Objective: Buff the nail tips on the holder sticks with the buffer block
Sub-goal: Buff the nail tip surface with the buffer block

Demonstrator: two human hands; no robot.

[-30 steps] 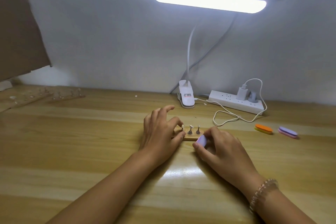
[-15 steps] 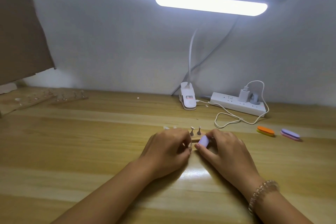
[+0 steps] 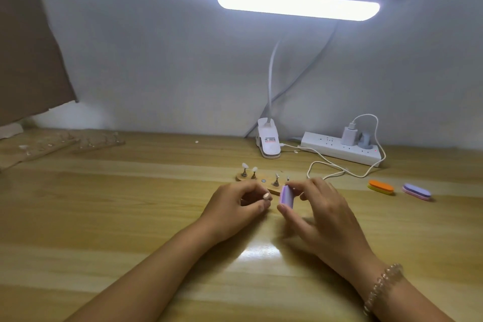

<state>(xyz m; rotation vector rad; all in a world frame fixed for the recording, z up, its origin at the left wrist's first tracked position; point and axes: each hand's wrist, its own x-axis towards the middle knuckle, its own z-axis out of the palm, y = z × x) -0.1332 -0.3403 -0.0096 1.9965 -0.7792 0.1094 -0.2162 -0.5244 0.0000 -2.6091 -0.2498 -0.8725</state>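
- Desk: glossy wood. It carries everything listed. Positions below are given from the wooden holder base, which lies mid-desk just beyond the hands.
- Bar lamp: lit, above and behind the base. Its clip foot stands on the desk behind the base.
- Power strip: behind the base, to the right.
- Right hand: just in front of the base's right end. Thumb and fingers are closed round the buffer block.
- Left hand: just in front of the base's middle. Its fingertips pinch one holder stick, lifted off the base.
- Buffer block: judged light, foam-like and slightly yielding. Hold it by the edges so a broad face stays free. It is lilac and oblong with rounded corners.
- Spare buffers: an orange one and a lilac one, well to the right of the base.
- Holder stick: judged light and rigid. Pinch it low, near the round metal foot, the only part showing. Its nail tip is hidden by the fingers.
- Nail tips: judged thin and brittle, so use light pressure. They are small and white, and sit on four sticks standing on the base. One socket between them is vacant.
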